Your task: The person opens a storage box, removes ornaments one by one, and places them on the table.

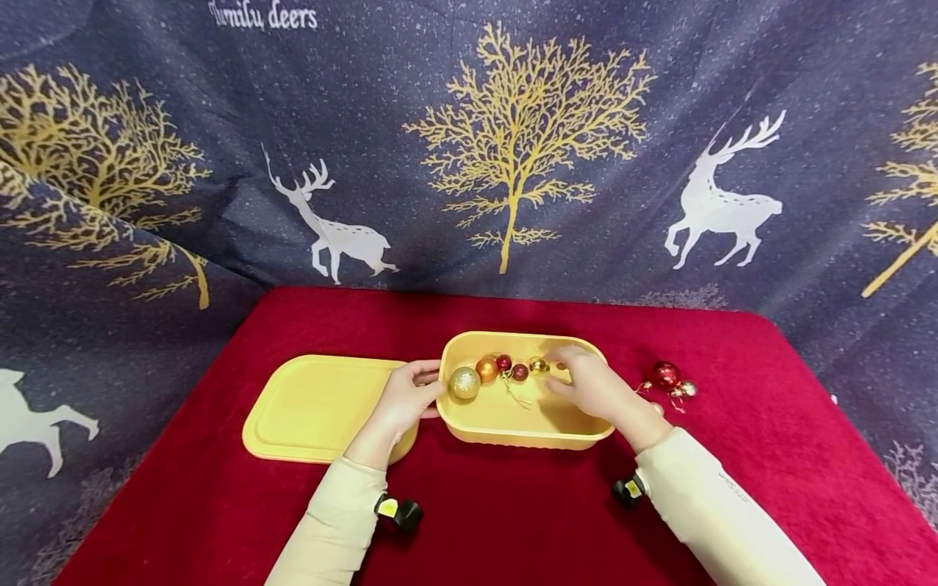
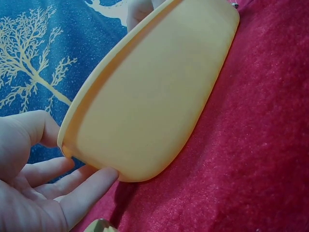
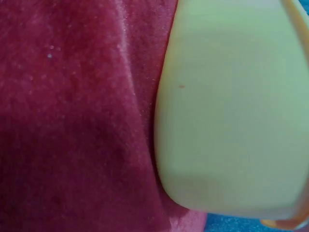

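Your left hand (image 1: 401, 400) is bracing the yellow tub (image 1: 513, 423) at its left end, fingers straight and slightly apart against the wall. Your right hand (image 1: 595, 384) is reaching inside, fingers curled over the baubles (image 1: 498, 370) (can't tell if pinching one). Lid (image 1: 315, 407) is lying just left of your left fingers.

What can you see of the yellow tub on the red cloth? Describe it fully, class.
The yellow tub is an oblong, open container of smooth, plastic-looking material with rounded corners and a rolled rim. It stands upright on the red cloth, right of its flat lid. Inside, along the back, lie small baubles in gold, orange and red. The left hand touches its left end; the right hand reaches inside.
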Available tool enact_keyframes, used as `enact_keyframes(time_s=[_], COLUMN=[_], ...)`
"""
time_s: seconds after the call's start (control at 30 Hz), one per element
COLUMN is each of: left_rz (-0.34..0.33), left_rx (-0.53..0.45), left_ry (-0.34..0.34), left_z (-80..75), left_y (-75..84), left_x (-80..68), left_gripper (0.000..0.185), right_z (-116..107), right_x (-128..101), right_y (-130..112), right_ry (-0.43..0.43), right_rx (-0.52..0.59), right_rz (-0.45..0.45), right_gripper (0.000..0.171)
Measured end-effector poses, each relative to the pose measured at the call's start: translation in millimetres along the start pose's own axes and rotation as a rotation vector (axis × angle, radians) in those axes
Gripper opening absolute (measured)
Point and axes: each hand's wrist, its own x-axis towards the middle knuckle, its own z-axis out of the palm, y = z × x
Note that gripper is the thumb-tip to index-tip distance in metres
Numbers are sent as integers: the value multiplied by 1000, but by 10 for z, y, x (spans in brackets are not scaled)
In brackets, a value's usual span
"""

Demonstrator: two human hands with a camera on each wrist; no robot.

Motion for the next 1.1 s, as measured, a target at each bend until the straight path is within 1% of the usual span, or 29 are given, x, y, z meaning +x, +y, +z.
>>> enact_keyframes(time_s=[0.23, 0.43, 0.6, 0.87, 1.1], left_rz=[1, -2, 1, 2, -6], left_rx=[6, 2, 7, 22, 22], left_ry=[0, 0, 0, 4, 4], left_z=[-5, -4, -7, -2, -3], left_y=[-1, -24, -20, -13, -19], left_x=[-9, 15, 11, 12, 17], left_gripper=[46, 46, 46, 46, 46], right_z=[59, 122, 150, 166, 187], right_x=[64, 125, 148, 145, 138], right_y=[3, 24, 30, 28, 33], right_ry=[-49, -61, -72, -66, -69], right_rx=[-31, -68, -84, -73, -46], right_rz=[15, -11, -4, 8, -2], right_gripper=[38, 39, 38, 32, 25])
